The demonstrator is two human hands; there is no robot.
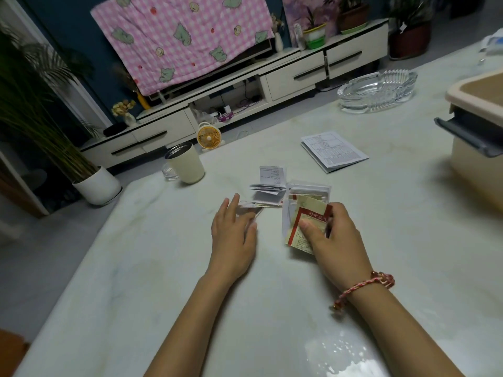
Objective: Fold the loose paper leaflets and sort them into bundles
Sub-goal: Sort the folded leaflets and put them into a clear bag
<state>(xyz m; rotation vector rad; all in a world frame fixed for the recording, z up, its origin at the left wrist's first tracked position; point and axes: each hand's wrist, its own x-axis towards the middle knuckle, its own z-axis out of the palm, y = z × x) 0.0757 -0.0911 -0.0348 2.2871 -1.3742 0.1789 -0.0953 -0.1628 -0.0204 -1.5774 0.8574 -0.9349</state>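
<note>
While right hand (336, 239) grips leaflets (311, 212), left hand (231, 240) adjoins.

I see a pale, glossy marble-patterned table (163, 268). On it, a cream mug (186, 164) stands near the far left edge and a glass ashtray (377, 91) far back on the right. A folded printed sheet (334, 151) lies mid-right. Small folded leaflets (268, 190) cluster at the centre, with red-and-cream leaflets (307, 213) just beside them. A beige bin (479, 148) sits at the right edge.
</note>
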